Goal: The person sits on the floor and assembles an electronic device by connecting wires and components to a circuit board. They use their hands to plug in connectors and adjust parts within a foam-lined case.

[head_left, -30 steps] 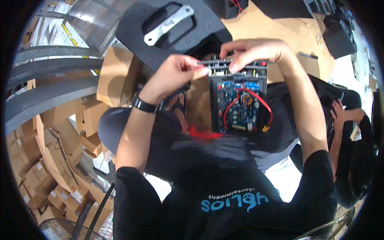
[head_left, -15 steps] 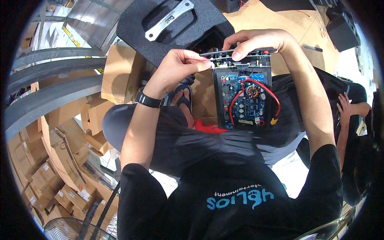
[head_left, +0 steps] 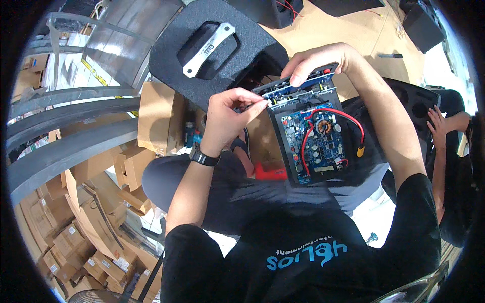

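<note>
A black panel carrying a blue circuit board [head_left: 316, 144] with red wires rests on my lap, tilted away from me. My right hand [head_left: 318, 60] grips its far top edge, fingers curled over the rim. My left hand [head_left: 235, 113], a black watch on its wrist, pinches the top left corner of the board with thumb and forefinger. Just beyond both hands lies a black speaker cabinet [head_left: 202, 65] with a silver handle [head_left: 208, 49] set in a recess.
Brown cardboard covers the surface [head_left: 333, 25] behind the cabinet. Several cardboard boxes [head_left: 76, 237] are piled at the lower left, beside long grey rails [head_left: 60, 146]. Another person's hand [head_left: 437, 123] shows at the right edge. A red tool [head_left: 270, 171] lies on my lap.
The view has shifted slightly and the panel with the board now sits a little lower and more rightward. Both hands keep their hold on its top edge.
</note>
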`<move>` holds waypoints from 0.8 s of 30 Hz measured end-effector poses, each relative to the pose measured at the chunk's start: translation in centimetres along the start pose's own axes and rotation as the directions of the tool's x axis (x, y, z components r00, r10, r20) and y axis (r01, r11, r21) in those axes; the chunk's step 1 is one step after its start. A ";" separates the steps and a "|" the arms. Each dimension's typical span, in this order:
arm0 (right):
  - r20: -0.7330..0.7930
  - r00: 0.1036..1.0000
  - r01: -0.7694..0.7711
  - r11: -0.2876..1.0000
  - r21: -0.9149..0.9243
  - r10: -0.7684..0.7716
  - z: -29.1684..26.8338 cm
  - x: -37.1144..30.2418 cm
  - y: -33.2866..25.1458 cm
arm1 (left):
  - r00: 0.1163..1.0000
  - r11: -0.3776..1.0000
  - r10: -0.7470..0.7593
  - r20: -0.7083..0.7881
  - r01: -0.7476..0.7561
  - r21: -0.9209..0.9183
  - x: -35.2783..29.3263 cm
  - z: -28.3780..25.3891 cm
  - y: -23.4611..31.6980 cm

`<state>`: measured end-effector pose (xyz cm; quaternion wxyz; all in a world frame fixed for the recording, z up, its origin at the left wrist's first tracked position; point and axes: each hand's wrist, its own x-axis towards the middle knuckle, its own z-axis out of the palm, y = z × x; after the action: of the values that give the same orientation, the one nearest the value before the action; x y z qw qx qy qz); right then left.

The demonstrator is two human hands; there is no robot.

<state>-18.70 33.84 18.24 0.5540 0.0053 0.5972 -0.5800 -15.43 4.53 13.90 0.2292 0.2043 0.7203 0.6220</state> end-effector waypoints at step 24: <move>0.120 0.993 0.003 0.997 0.077 -0.012 0.0 0.3 -0.2 | 0.957 0.942 0.249 -0.148 -0.203 0.268 -1.0 1.7 1.6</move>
<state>-18.94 33.57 18.17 0.5862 -0.0109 0.5400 -0.6038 -13.65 5.57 15.34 0.0626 0.2562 0.7822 0.5644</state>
